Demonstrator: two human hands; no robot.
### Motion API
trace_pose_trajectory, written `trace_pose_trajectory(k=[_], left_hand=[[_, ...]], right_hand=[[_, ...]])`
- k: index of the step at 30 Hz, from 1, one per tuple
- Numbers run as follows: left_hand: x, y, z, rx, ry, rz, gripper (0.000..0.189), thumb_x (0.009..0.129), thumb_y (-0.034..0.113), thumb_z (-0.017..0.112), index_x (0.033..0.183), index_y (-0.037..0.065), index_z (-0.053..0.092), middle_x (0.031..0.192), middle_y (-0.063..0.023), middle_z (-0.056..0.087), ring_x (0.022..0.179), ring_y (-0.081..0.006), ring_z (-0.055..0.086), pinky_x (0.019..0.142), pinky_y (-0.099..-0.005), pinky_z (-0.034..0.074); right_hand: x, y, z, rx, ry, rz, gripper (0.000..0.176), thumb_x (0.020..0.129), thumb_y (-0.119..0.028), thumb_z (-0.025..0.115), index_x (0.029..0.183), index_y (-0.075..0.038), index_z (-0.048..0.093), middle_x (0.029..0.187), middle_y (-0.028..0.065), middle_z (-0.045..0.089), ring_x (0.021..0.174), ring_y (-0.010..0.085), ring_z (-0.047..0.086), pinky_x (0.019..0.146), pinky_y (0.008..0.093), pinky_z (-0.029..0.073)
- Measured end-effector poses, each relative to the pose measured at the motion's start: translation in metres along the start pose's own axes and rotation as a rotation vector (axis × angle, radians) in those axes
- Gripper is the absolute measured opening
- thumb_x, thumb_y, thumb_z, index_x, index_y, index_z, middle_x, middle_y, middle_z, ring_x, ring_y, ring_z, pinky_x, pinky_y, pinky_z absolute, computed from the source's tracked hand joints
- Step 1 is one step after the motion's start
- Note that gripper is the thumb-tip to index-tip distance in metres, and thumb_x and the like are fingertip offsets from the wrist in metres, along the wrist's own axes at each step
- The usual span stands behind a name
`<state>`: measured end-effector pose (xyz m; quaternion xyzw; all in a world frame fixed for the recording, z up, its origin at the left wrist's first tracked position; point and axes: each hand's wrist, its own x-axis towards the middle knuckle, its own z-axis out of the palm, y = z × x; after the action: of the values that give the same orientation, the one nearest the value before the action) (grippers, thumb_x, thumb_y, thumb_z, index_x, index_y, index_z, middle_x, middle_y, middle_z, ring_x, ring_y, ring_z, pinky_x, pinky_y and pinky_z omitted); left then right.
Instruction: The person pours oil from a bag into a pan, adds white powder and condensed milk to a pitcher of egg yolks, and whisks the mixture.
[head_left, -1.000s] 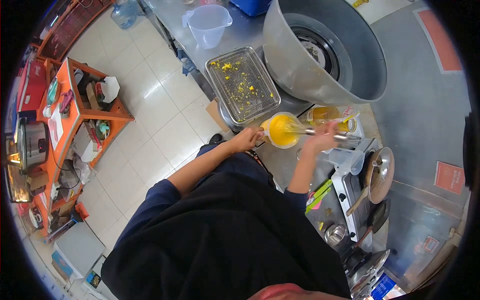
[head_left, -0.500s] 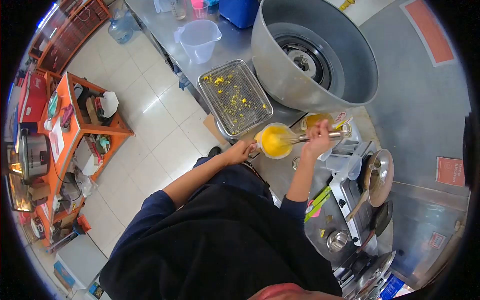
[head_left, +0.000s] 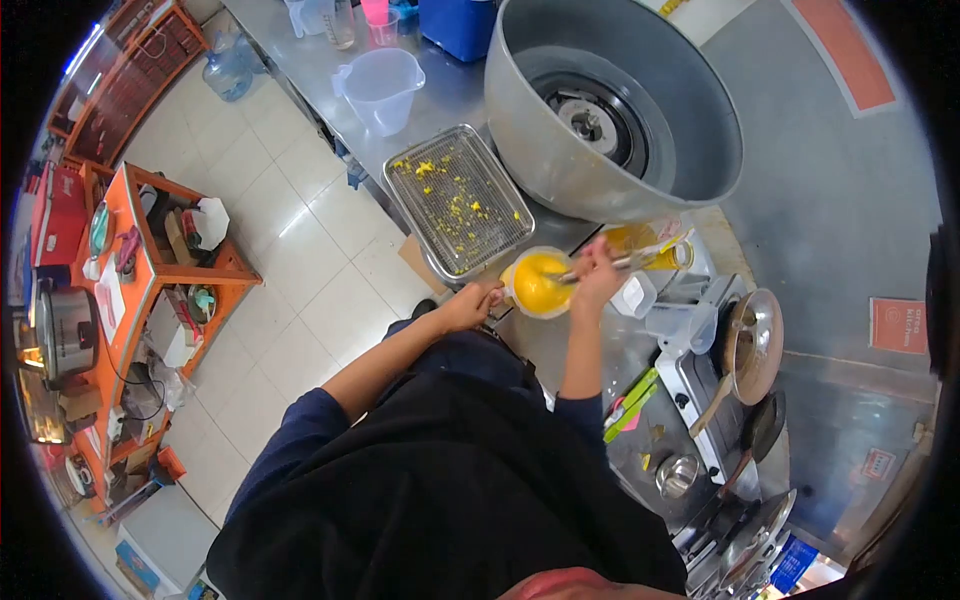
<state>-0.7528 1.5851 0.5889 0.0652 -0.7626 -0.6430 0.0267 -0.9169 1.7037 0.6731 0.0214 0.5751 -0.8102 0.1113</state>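
Observation:
My left hand (head_left: pixel 470 306) is closed on the handle of a pale plastic jug (head_left: pixel 510 276) that holds bright yellow liquid. In my right hand (head_left: pixel 597 275) is a metal whisk (head_left: pixel 625 262), gripped by its handle; its wire end dips into the liquid and is partly blurred. Just beyond the jug lies a wire rack on a metal tray (head_left: pixel 482 262), scattered with yellow crumbs. To the right of my right hand stands a bottle of yellow oil (head_left: pixel 632 238), partly hidden by that hand.
A large grey metal drum (head_left: pixel 530 150) with a burner inside stands behind. A clear plastic pitcher (head_left: pixel 382 90) is at the back left. Right of me are a white gas stove (head_left: pixel 688 400), a glass lid (head_left: pixel 757 350), green-handled tongs (head_left: pixel 630 405) and a small metal bowl (head_left: pixel 677 477).
The whisk has tilted and moved slightly left within the jug, with my right hand moving left too. My left hand keeps hold of the jug. The whole view has shifted slightly.

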Motion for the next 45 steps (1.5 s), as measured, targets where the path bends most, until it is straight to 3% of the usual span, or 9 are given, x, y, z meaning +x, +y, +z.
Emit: trace_pose_trajectory(k=[12, 16, 22, 29, 32, 35, 37, 40, 45], left_hand=[[0.001, 0.006, -0.004, 0.025, 0.002, 0.019, 0.027, 0.095, 0.021, 0.038, 0.087, -0.002, 0.05, 0.063, -0.0132, 0.047, 0.059, -0.0262, 0.047, 0.059, -0.0375, 0.039], [-0.002, 0.009, -0.006, 0.028, 0.0, -0.006, 0.032, 0.097, 0.026, 0.033, 0.081, 0.001, 0.047, 0.063, -0.0071, 0.043, 0.061, -0.0192, 0.042, 0.061, -0.0336, 0.038], [0.003, -0.012, -0.003, 0.006, -0.046, -0.03, 0.038, 0.097, 0.027, 0.034, 0.109, -0.003, 0.053, 0.066, -0.0074, 0.05, 0.064, -0.0184, 0.047, 0.065, -0.0318, 0.041], [0.01, -0.013, -0.005, -0.071, -0.058, -0.082, 0.041, 0.096, 0.029, 0.038, 0.098, -0.007, 0.056, 0.064, -0.0032, 0.047, 0.062, -0.0131, 0.043, 0.062, -0.0287, 0.04], [0.01, -0.02, -0.004, -0.052, -0.045, -0.082, 0.042, 0.096, 0.03, 0.038, 0.097, -0.007, 0.056, 0.063, -0.0026, 0.045, 0.061, -0.0126, 0.042, 0.06, -0.0285, 0.038], [0.009, -0.019, -0.003, -0.04, -0.013, -0.088, 0.044, 0.096, 0.032, 0.038, 0.099, -0.007, 0.056, 0.062, -0.0024, 0.044, 0.06, -0.0124, 0.041, 0.059, -0.0285, 0.037], [0.007, -0.018, -0.001, -0.067, 0.025, -0.085, 0.044, 0.095, 0.034, 0.038, 0.092, -0.006, 0.056, 0.062, -0.002, 0.044, 0.061, -0.0122, 0.041, 0.059, -0.0279, 0.037], [0.007, 0.005, -0.002, -0.085, 0.097, -0.049, 0.031, 0.094, 0.018, 0.039, 0.07, -0.002, 0.044, 0.057, -0.0042, 0.039, 0.055, -0.0145, 0.037, 0.054, -0.031, 0.035], [0.01, -0.011, -0.005, -0.109, -0.002, -0.071, 0.042, 0.096, 0.033, 0.038, 0.072, -0.001, 0.045, 0.063, -0.0017, 0.043, 0.062, -0.0127, 0.04, 0.061, -0.0277, 0.036]], right_hand=[[-0.051, -0.174, 0.03, 0.082, -0.469, -0.324, 0.029, 0.091, -0.021, 0.048, 0.068, -0.003, 0.048, 0.041, -0.0019, 0.027, 0.033, 0.0067, 0.019, 0.038, 0.0254, 0.018], [-0.045, -0.127, 0.024, 0.082, -0.29, -0.222, 0.021, 0.088, -0.013, 0.051, 0.07, -0.002, 0.048, 0.049, -0.0011, 0.036, 0.04, 0.0059, 0.029, 0.039, 0.0218, 0.021], [-0.038, 0.002, 0.014, -0.212, -0.349, -0.051, 0.024, 0.085, -0.015, 0.06, 0.065, -0.005, 0.052, 0.051, -0.0064, 0.04, 0.043, 0.0023, 0.033, 0.041, 0.0204, 0.024], [-0.009, 0.02, 0.017, -0.344, -0.235, -0.227, 0.025, 0.085, -0.017, 0.061, 0.066, -0.003, 0.052, 0.05, -0.0052, 0.041, 0.041, 0.0037, 0.034, 0.04, 0.0212, 0.024], [-0.001, 0.025, 0.012, -0.086, -0.25, -0.126, 0.021, 0.084, -0.015, 0.06, 0.069, -0.002, 0.054, 0.05, -0.0036, 0.043, 0.041, 0.0042, 0.034, 0.04, 0.0218, 0.024], [0.001, 0.015, -0.001, 0.075, -0.542, 0.039, 0.018, 0.082, -0.014, 0.061, 0.071, -0.002, 0.055, 0.051, -0.0022, 0.044, 0.04, 0.0044, 0.034, 0.039, 0.0218, 0.024], [-0.001, -0.006, -0.004, -0.18, -0.833, 0.199, 0.019, 0.081, -0.013, 0.063, 0.068, -0.003, 0.054, 0.051, -0.0024, 0.044, 0.042, 0.0041, 0.036, 0.04, 0.0215, 0.025], [0.0, -0.01, -0.003, -0.38, -0.877, 0.093, 0.022, 0.081, -0.013, 0.063, 0.064, -0.004, 0.053, 0.052, -0.003, 0.044, 0.045, 0.0037, 0.038, 0.042, 0.0208, 0.026], [-0.006, 0.015, 0.013, -0.34, -0.734, -0.046, 0.023, 0.081, -0.014, 0.063, 0.062, -0.004, 0.052, 0.052, -0.0039, 0.043, 0.047, 0.0036, 0.037, 0.043, 0.0209, 0.026]])
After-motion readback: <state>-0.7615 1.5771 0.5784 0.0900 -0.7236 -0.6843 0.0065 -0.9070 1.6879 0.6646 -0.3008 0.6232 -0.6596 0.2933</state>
